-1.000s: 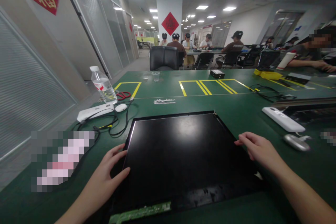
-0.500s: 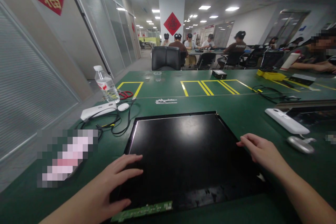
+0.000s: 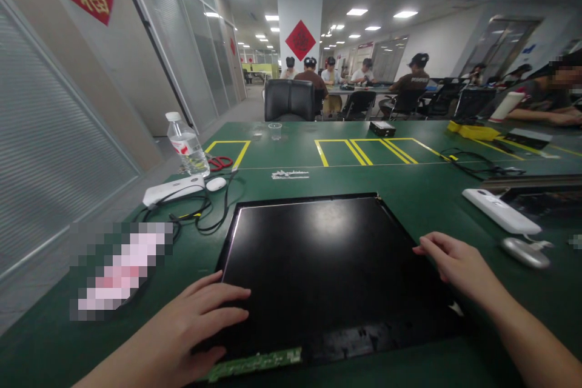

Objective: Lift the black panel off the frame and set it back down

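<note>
A black display panel (image 3: 318,260) with a dark frame lies flat on the green table. My left hand (image 3: 200,315) rests at its left side, fingers spread over the dark surface and thumb near the lower edge. Along that lower edge, partly covered by this hand, runs a narrow green circuit board (image 3: 261,362). At the panel's right edge my right hand (image 3: 450,260) is closed in a pinch. Its fingertips meet at the frame; what is between them, if anything, is hidden. A small pale piece (image 3: 456,309) shows at the panel's lower right corner.
To the left are a water bottle (image 3: 187,145), red-handled scissors (image 3: 220,163), a white power strip (image 3: 175,188) and black cables (image 3: 213,229). White scraps (image 3: 290,174) lie beyond the panel. A white device (image 3: 500,211) and silver mouse (image 3: 525,253) are at right. People sit farther back.
My left hand has shifted slightly down, and its fingers now lie a little lower on the panel. The right hand keeps its pinch at the right edge. The view has moved slightly.
</note>
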Demonstrator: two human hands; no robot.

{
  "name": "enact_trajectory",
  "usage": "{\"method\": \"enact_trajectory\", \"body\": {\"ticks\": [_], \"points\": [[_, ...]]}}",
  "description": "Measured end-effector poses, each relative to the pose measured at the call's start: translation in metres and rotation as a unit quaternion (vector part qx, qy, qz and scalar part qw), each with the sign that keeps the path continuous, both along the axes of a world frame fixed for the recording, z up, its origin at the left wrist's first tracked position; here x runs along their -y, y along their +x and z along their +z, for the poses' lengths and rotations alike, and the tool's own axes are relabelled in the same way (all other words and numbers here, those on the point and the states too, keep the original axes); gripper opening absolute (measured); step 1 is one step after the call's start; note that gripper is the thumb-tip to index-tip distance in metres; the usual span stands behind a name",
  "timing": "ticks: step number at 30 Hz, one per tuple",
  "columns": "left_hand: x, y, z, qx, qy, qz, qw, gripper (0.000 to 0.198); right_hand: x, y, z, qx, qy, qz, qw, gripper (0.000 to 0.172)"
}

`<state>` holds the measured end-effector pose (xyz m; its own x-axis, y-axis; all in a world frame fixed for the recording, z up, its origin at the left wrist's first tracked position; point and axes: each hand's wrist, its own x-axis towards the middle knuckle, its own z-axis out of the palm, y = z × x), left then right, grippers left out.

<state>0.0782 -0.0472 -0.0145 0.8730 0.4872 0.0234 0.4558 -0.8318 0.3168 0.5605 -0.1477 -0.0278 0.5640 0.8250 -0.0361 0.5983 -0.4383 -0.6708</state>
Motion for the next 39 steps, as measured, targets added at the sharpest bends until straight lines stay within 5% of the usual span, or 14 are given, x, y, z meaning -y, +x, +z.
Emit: {"method": "enact_trajectory", "body": {"ticks": [39], "points": [[0.0019,0.0021,0.0007,-0.017,0.002,-0.018,1.0,0.065,-0.0006,-0.0003,-0.0014,0.001,-0.016,-0.002,1.0,0.039]]}}
